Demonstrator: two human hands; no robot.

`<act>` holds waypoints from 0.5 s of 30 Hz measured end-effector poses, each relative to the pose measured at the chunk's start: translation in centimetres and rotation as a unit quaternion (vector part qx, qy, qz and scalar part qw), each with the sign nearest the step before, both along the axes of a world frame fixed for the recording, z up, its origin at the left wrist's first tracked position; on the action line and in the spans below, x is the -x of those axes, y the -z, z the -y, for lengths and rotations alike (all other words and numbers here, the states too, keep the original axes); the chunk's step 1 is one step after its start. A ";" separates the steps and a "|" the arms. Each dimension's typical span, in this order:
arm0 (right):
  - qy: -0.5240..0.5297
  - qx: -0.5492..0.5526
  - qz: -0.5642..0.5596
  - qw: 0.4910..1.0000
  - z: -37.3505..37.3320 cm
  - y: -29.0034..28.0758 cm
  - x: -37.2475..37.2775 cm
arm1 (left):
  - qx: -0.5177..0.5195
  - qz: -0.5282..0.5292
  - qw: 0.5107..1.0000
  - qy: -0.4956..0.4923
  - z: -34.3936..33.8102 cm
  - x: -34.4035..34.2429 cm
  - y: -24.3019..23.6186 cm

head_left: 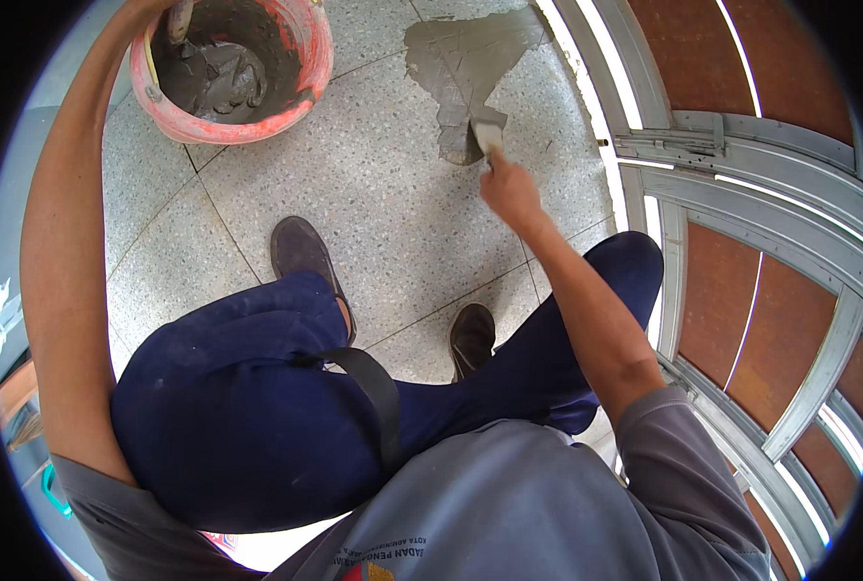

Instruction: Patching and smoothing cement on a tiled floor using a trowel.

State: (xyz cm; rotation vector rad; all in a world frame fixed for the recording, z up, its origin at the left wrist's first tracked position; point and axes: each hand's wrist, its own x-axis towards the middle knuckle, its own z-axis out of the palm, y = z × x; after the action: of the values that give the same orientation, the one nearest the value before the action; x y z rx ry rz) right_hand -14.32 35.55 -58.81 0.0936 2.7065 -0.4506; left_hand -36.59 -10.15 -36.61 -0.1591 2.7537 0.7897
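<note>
My right hand [511, 194] is closed round the handle of a putty knife [489, 136], whose pale, flat head is pressed down at the near end of a patch of wet grey mortar [475, 53]. The patch is smeared thinly over the speckled floor, with a ragged outline. At the upper left, my left hand [156, 6] reaches the rim of a round red bucket [317, 48]. Its fingers are mostly cut off by the picture's edge, so their grip is unclear. Lumpy grey mortar [228, 82] lies inside the bucket, and more is smeared on its inner wall.
Speckled floor tiles [354, 184] with dark joints run beneath my legs and shoes [303, 254]. Along the right stands a metal-framed gate [722, 165] with brown panels, close to my right knee. A dark strap [378, 392] crosses my left thigh. Blurred items sit at the far left.
</note>
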 end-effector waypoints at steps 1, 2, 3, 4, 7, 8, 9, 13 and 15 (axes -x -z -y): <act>-0.005 -0.030 0.041 0.999 -0.5 0.9 -0.9 | -0.006 -0.020 0.999 0.036 -0.5 0.1 0.0; -0.016 -0.021 0.043 0.999 0.6 0.1 -1.8 | 0.004 -0.017 1.000 0.025 1.8 0.1 0.1; -0.052 -0.006 0.064 0.997 1.2 -0.9 -2.7 | 0.004 0.010 1.000 0.008 5.1 0.6 0.6; -0.078 -0.001 0.085 0.993 1.0 -2.0 -2.9 | -0.005 0.038 0.999 0.000 5.4 0.7 0.9; -0.103 0.023 0.062 0.993 -1.1 -3.4 1.7 | -0.090 0.019 0.996 0.010 2.8 -0.3 0.3; -0.121 0.028 0.041 0.991 -0.8 -3.6 4.0 | -0.085 0.017 0.996 0.007 3.2 -0.3 0.2; -0.127 0.043 0.015 0.991 -0.3 -3.4 6.7 | -0.049 0.025 0.998 0.010 3.7 -0.2 0.4; -0.189 0.032 0.001 0.982 2.6 -3.1 16.7 | -0.029 0.003 0.994 0.106 1.2 -2.0 -0.9; -0.223 0.025 -0.004 0.974 5.5 -2.7 19.6 | -0.009 0.006 0.998 0.059 1.3 -2.9 -1.1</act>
State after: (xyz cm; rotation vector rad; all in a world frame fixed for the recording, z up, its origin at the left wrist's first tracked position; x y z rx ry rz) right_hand -33.90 30.10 -56.06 -0.5207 2.6106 -0.3798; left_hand -33.70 -11.41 -35.47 0.0024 2.7150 0.7805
